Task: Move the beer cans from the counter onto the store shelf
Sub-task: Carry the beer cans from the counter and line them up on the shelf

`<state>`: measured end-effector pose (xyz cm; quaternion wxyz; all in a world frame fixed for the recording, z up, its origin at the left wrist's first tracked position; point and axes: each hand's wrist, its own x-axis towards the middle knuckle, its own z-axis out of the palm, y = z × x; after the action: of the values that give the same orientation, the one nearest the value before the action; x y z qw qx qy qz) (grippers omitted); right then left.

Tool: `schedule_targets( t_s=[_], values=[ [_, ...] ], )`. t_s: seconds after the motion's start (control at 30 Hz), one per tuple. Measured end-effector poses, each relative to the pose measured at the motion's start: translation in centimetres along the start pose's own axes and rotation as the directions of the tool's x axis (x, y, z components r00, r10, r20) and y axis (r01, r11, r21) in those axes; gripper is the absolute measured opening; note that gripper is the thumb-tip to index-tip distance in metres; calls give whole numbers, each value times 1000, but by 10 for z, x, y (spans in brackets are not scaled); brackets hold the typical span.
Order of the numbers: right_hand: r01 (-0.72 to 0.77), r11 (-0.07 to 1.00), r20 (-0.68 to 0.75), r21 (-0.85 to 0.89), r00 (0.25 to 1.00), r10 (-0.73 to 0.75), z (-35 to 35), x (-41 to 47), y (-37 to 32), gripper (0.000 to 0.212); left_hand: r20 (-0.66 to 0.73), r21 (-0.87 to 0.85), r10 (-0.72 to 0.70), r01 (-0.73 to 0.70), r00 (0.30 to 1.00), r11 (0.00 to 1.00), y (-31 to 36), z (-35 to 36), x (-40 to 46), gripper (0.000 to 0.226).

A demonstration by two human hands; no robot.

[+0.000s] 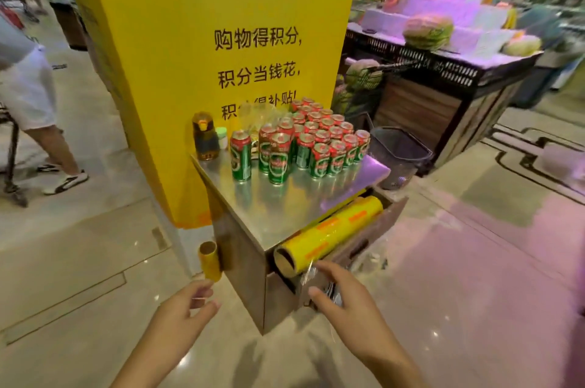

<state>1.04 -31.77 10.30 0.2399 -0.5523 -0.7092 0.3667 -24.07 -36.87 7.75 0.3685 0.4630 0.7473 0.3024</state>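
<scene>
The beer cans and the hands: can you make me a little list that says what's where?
beer cans: standing upright, clustered on the steel counter
held cans: none
left hand: low, fingers loosely curled, empty
right hand: fingers spread, near the yellow wrap roll
wrap roll: lying in the counter's open side
bottle: left of the cans

Beer cans (304, 140) stand clustered on the table (281, 210) ahead of me, a bottle (205, 137) left of them, a wrap roll (329, 235) in the drawer below.
</scene>
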Motion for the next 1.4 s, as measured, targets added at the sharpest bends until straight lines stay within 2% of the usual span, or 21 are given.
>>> schedule_targets(
  t_s=[0.1,0.23,0.4,0.47,0.57,0.67,0.8,0.97,1.13,1.2,1.3,1.4],
  values=[
    [-7,1000,5,-15,1000,7,-17,59,17,40,4,-1,68,-68,998,998,34,13,68,29],
    [-102,995,16,8,995,102,-37,122,49,35,29,30,147,-148,989,989,79,39,138,34],
    [-53,998,106,-40,993,56,-48,214,74,33,63,67,171,-175,983,982,112,72,194,39],
    [0,997,190,-79,982,16,-48,259,76,39,42,81,132,-135,990,988,115,79,213,41],
    [50,996,293,-70,956,-28,-47,321,64,46,-67,74,35,-30,997,997,115,75,238,43],
    [87,996,292,-35,954,-73,-44,383,54,67,-195,35,-105,114,975,993,113,62,264,43],
    [121,991,330,-51,939,-97,-31,448,43,69,-316,22,-195,212,929,977,111,44,303,47],
    [97,994,327,-41,942,-78,-4,487,45,81,-361,-26,-210,216,909,976,121,25,357,70],
    [141,988,218,61,964,-151,16,492,50,57,-334,-37,-106,100,937,994,131,13,410,91],
    [167,983,162,79,971,-178,21,491,53,59,-293,11,-63,69,954,998,130,12,426,99],
    [165,985,145,45,975,-170,24,492,54,65,-277,1,-39,41,960,999,125,12,439,87],
    [112,993,146,44,982,-118,23,492,52,59,-326,1,-24,26,945,1000,120,12,443,71]
  ],
)
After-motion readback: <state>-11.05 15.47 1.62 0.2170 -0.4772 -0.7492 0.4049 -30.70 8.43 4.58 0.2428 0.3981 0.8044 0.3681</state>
